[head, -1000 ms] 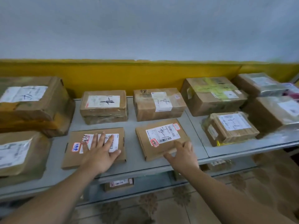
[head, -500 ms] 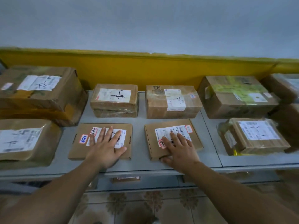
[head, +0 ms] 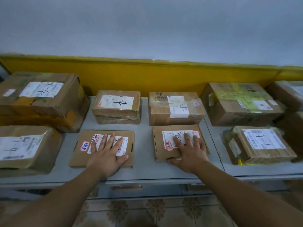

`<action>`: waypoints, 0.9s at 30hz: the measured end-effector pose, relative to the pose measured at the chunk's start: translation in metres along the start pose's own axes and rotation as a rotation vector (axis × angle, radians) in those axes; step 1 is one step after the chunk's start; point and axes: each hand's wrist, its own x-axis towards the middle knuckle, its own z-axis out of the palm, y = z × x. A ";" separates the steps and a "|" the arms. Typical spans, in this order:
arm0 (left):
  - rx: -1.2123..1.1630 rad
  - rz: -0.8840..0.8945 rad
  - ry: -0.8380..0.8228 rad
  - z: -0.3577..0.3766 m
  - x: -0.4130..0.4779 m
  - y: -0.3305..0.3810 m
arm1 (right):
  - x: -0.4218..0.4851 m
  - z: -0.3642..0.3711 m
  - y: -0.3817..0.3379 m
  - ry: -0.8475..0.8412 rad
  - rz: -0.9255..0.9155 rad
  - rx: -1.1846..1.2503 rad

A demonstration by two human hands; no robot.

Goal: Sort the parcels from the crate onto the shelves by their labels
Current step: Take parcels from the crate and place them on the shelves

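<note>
Cardboard under straight, spread fingers, nothing gripped. The left hand (head: 106, 155) lies flat on the left flat parcel (head: 81, 158), and the right hand (head: 191, 153) lies flat on the right flat parcel (head: 159, 140) with its thumb against the near edge. Both parcels sit apart near the front edge of the grey shelf (head: 144, 149).

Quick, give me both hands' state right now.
Left hand: open, flat on the left flat parcel.
Right hand: open, flat on the right flat parcel.
</note>
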 end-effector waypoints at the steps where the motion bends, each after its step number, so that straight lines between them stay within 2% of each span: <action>1: -0.002 0.001 -0.006 0.000 0.000 0.000 | -0.004 0.001 -0.002 0.001 0.002 0.007; 7: 0.011 -0.001 -0.005 0.000 0.001 -0.001 | -0.024 -0.007 -0.012 -0.022 0.001 -0.070; 10: 0.009 -0.001 -0.009 -0.001 0.001 0.000 | -0.012 -0.024 -0.010 0.007 -0.083 -0.109; 14: 0.009 -0.003 -0.005 -0.001 0.000 0.000 | 0.020 -0.035 -0.010 0.038 -0.179 -0.044; 19: 0.022 0.001 -0.011 -0.001 0.000 0.000 | 0.045 -0.032 -0.011 0.027 -0.121 0.020; 27: 0.001 0.016 0.008 -0.001 0.002 -0.001 | 0.017 -0.010 -0.015 0.021 -0.078 0.050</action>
